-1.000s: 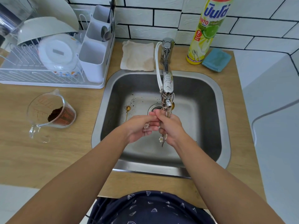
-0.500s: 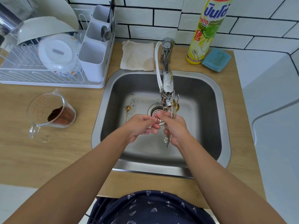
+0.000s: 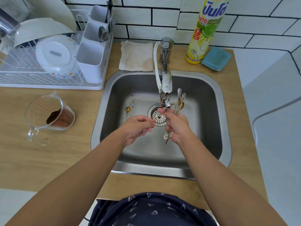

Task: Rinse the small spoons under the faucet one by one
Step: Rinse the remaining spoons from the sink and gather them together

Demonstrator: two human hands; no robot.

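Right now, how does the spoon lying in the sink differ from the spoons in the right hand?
The lone spoon lies flat on the sink floor, left of the drain; the bunch of spoons stands upright, gripped in the right hand. The lone spoon is untouched and single; the bunch holds several. All are small, with slim handles.

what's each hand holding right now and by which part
The left hand pinches one gold spoon by its thin handle, bowl toward the faucet. The right hand grips a bunch of spoons around mid-handle, bowls up.
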